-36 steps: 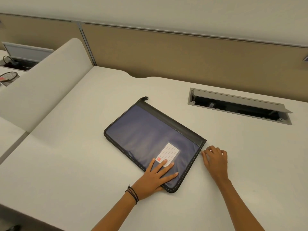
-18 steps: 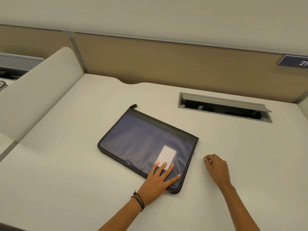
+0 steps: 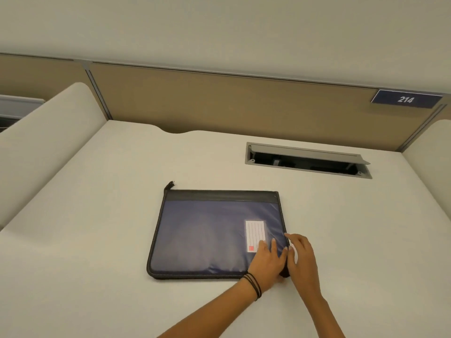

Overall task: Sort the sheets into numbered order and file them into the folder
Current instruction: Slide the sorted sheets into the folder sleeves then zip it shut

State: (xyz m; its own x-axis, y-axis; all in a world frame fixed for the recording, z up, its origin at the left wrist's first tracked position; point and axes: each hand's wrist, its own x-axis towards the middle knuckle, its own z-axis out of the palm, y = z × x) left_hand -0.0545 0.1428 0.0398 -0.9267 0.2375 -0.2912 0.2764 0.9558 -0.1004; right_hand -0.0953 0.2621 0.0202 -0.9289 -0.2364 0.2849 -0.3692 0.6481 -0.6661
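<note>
A dark blue zip folder (image 3: 207, 232) with a black top band and a white lined label (image 3: 255, 234) lies flat and closed on the white desk (image 3: 97, 215), square to me. My left hand (image 3: 264, 261) rests flat on its near right corner, fingers straight, just below the label. My right hand (image 3: 301, 257) is at the folder's right edge with its fingers touching that edge. No sheets are in view.
An open grey cable tray (image 3: 307, 159) is sunk into the desk at the back right. Beige partition panels (image 3: 219, 101) close the back, with a blue "214" plate (image 3: 406, 99). White curved dividers (image 3: 46, 137) flank both sides.
The folder has turned from a diagonal lie to square with the desk. My right hand has moved left from the bare desk onto the folder's right edge. My left hand stayed on the corner.
</note>
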